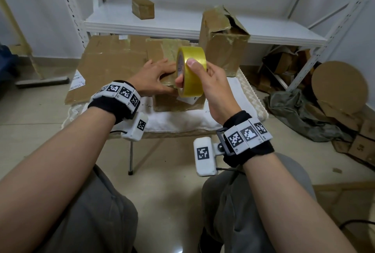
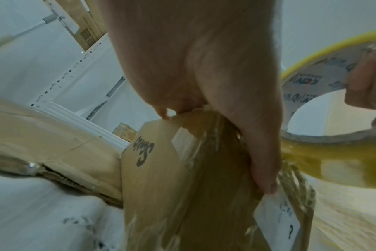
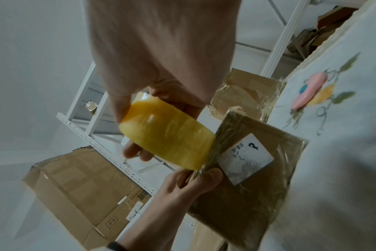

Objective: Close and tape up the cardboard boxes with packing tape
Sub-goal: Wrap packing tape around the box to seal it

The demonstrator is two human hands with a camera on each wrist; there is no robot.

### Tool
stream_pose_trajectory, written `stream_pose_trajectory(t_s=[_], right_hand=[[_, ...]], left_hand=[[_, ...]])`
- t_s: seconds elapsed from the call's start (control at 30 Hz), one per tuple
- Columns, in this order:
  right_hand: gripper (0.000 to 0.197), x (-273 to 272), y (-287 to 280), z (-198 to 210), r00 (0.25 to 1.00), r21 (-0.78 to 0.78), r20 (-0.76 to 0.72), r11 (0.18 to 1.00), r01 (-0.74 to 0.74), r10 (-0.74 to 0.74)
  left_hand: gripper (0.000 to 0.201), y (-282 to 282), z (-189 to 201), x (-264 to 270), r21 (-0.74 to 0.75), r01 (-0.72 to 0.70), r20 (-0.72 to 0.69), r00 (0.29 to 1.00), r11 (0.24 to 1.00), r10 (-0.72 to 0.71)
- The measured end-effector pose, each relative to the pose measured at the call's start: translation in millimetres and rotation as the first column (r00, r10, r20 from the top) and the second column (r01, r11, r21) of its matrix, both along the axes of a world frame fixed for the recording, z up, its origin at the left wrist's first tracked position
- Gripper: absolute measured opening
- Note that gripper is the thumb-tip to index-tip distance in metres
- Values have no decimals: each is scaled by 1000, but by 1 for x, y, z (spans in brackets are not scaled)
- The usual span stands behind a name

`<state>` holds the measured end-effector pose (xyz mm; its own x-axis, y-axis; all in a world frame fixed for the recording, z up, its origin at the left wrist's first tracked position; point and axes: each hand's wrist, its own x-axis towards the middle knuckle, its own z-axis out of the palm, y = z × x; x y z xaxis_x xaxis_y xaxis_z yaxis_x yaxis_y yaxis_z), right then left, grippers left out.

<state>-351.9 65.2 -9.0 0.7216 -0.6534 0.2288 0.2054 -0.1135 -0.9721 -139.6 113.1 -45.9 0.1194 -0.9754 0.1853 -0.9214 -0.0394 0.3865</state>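
Note:
A small flat cardboard box (image 1: 176, 106) wrapped in old tape lies on the white-clothed table (image 1: 182, 122), with a white label (image 3: 245, 159) on top. My left hand (image 1: 160, 78) lies flat on the box (image 2: 161, 186), its thumb (image 3: 208, 176) pressing the tape end against the box's near edge. My right hand (image 1: 211, 84) grips a yellow packing tape roll (image 1: 192, 72) just above the box, thumb on the outer face and fingers through the core (image 2: 324, 81). A short strip runs from the roll (image 3: 167, 139) down to the box (image 3: 247, 203).
A tall torn cardboard box (image 1: 223, 43) stands at the table's back right. Flattened cardboard (image 1: 107, 66) lies at the back left. A small taped box (image 1: 142, 8) sits on the white shelf (image 1: 182, 27) behind. Cardboard scraps (image 1: 341, 94) pile on the floor at right.

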Motion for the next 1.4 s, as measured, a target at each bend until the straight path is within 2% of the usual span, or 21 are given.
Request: stream_pose_trajectory(t_s=[0.13, 0.27, 0.37, 0.47, 0.67, 0.77, 0.93, 1.27, 1.4], right_hand=[[31, -2, 2, -2, 1000, 43, 14, 999, 24, -24], [30, -2, 5, -3, 999, 37, -14, 999, 37, -37], [35, -1, 6, -3, 999, 44, -31, 999, 19, -18], [30, 1, 8, -5, 999, 31, -35, 999, -16, 17], [29, -2, 8, -8, 999, -16, -37, 1000, -13, 13], [30, -6, 12, -11, 997, -21, -79, 1000, -19, 17], [31, -14, 8, -11, 995, 77, -85, 996, -45, 51], [24, -14, 7, -20, 982, 141, -124, 982, -123, 141], [40, -4, 8, -25, 965, 113, -193, 980, -161, 180]], left_hand=[[85, 0, -1, -3, -30, 29, -3, 1000, 999, -29], [56, -1, -3, -5, -107, 112, 2, 994, 988, -113], [60, 0, -2, -7, -119, 150, 10, 989, 981, -150], [59, 2, 0, -11, -140, 148, 18, 989, 979, -147], [43, 2, -4, -6, -101, 145, 18, 989, 984, -144], [46, 3, 0, -7, -107, 148, 32, 989, 983, -146], [57, -1, -5, -1, -36, 110, 77, 991, 993, -107], [62, -5, -4, 2, -82, 96, 123, 989, 992, -86], [58, -8, 0, 7, -121, 123, 142, 984, 985, -106]])
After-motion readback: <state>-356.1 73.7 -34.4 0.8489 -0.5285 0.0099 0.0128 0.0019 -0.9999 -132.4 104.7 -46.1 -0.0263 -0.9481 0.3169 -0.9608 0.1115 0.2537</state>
